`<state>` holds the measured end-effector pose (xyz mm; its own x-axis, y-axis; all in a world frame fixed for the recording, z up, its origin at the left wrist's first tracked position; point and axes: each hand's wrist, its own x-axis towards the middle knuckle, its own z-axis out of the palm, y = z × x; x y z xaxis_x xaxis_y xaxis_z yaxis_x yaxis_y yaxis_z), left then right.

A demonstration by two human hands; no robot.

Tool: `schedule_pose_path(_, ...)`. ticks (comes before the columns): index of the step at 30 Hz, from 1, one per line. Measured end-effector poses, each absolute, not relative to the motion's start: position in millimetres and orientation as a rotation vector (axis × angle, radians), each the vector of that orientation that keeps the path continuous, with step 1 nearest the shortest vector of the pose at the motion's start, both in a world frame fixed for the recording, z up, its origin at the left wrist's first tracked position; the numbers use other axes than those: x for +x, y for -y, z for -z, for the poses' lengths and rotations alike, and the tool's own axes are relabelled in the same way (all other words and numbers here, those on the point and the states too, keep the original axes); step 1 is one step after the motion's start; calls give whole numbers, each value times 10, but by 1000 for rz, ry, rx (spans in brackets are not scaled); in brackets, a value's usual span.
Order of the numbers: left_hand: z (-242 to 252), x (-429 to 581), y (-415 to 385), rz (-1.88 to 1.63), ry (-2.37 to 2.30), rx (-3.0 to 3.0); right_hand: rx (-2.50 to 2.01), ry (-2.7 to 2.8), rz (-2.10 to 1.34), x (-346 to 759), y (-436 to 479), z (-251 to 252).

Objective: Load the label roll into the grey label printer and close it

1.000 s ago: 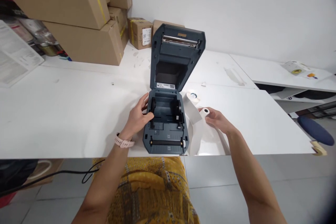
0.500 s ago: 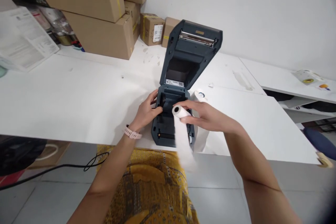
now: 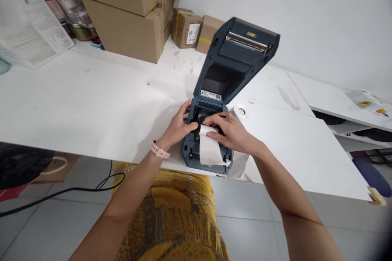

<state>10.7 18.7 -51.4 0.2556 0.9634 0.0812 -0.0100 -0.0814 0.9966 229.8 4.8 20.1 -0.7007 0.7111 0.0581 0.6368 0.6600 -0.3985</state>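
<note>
A dark blue-grey label printer (image 3: pixel 245 60) stands on the white table with its lid tilted up and back. My left hand (image 3: pixel 178 129) wraps round the printer's left wall, fingers outside and thumb inside by the dark roll holder. Between the fingers and thumb of my right hand (image 3: pixel 235 133) is a small roll of white label paper (image 3: pixel 211 148), down inside the printer's bay. Its loose strip hangs over the front part of the bay. My right fingers hide part of the roll and the right side of the bay.
Behind the printer's right side stands another white roll (image 3: pixel 239 111) with a blue ring. Cardboard boxes (image 3: pixel 128 34) are stacked at the back left, near papers in a clear sleeve (image 3: pixel 33 28). The table's front edge runs close to the printer. A black cable (image 3: pixel 67 191) hangs below.
My right hand has lowered the paper roll into the printer's bay and turned it. The strip, formerly dangling past the front edge, now lies over the bay. My left hand stays on the printer's side.
</note>
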Motion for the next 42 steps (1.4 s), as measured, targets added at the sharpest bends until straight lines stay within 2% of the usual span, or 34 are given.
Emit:
schedule_pose_path(24,484,103,-193,-1095,-960,1427,-1049,2542,-636,2329,47,-100)
schedule_pose_path(31,491,111,-200,-1105,-954,1444,-1142,2379,-558,2204,122,-1)
schedule_pose_path(42,536,111,-218,-1142,-908,1444,-1160,2416,-471,2249,203,13)
